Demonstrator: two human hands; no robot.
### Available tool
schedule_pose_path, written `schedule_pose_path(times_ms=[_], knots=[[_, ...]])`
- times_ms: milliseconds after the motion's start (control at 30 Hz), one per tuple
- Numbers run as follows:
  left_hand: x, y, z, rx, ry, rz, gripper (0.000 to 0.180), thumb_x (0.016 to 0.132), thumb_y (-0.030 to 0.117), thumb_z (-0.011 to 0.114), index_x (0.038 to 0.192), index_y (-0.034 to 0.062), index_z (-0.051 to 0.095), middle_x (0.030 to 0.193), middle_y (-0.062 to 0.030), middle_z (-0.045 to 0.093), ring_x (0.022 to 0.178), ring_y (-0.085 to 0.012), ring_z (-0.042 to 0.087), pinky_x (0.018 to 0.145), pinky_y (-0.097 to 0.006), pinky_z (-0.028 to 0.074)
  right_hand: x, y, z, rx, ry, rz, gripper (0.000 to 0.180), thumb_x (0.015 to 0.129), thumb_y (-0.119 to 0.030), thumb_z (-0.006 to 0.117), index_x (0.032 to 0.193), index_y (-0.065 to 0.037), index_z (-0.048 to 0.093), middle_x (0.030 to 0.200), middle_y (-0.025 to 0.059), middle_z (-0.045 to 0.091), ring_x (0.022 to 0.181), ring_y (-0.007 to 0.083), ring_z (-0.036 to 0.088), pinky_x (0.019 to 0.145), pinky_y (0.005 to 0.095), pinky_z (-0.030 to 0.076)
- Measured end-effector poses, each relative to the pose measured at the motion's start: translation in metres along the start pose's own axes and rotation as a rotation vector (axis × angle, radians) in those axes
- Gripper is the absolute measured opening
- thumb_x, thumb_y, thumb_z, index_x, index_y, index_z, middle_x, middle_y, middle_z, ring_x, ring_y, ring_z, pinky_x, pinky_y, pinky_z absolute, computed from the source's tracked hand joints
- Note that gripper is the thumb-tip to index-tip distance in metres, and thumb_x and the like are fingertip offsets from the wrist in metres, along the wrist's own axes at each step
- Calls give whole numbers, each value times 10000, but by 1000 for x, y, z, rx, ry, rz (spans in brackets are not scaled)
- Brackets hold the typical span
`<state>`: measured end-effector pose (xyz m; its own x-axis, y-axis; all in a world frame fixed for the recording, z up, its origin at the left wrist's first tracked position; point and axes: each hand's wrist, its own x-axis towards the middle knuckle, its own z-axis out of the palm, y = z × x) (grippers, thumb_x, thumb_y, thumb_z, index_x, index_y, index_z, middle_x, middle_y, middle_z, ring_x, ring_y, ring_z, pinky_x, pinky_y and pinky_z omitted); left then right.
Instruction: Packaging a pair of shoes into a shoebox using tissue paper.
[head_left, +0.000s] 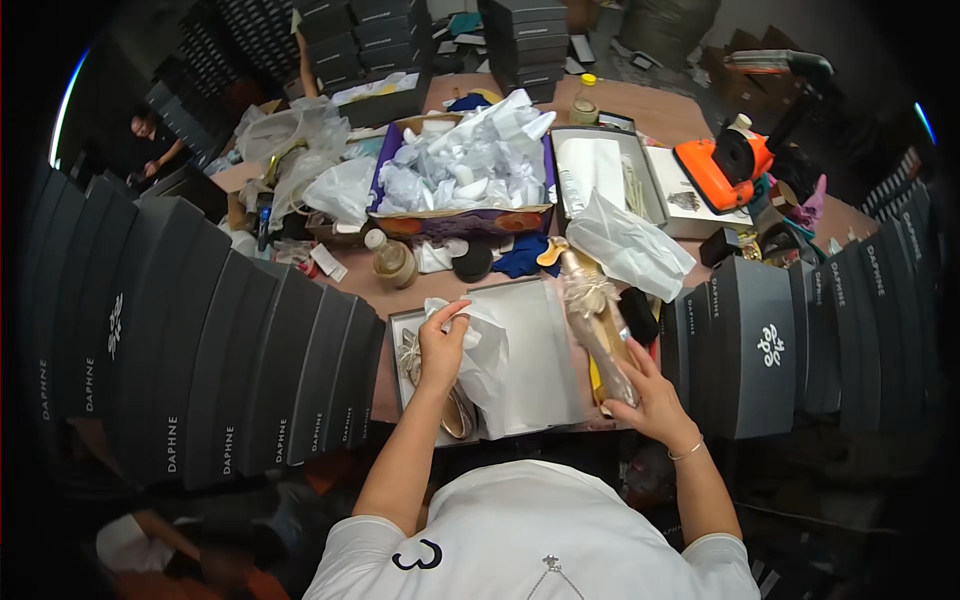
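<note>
An open grey shoe box lined with white tissue paper lies on the table in front of me. My left hand pinches a crumpled corner of that tissue over a gold shoe lying in the box's left side. My right hand grips a second gold shoe wrapped in clear plastic, held lengthwise along the box's right edge, its heel end pointing away from me.
Rows of dark shoe boxes stand at my left, with more at my right. Beyond lie a box full of crumpled tissue, a bottle, an orange tape dispenser and plastic bags. Another person is far left.
</note>
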<state>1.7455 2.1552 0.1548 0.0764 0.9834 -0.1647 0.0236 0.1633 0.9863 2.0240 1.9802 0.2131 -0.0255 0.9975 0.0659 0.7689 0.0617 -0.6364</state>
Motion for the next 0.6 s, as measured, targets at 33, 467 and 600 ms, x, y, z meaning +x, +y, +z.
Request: schedule_pose_path(times_ms=[33,467,600], knots=[[3,0,-4,-6,-9,-14,227,856,61,612,1071,16,667,869,-5,626,720,-49,521,631,-184,418,-4,-27,-6,-103,-11,-48,614,702,-243,740,1272,-119,550,1398,189,403,1107,362,523,901,398,471],[-17,11,-35,62,7,310,127,805,98,728,849,0,660,804,-6,641,661,-68,543,596,-216,434,-63,-146,62,-514,-144,-135,504,691,-245,739,1150,-118,572,1195,28,534,924,247,529,685,324,434],[-63,37,-34,219,-305,528,134,769,25,694,897,-11,676,748,-53,612,664,-112,558,590,-244,437,-61,-143,70,-285,-244,-138,447,741,-295,713,1117,-84,594,1106,48,589,820,255,584,667,358,481]])
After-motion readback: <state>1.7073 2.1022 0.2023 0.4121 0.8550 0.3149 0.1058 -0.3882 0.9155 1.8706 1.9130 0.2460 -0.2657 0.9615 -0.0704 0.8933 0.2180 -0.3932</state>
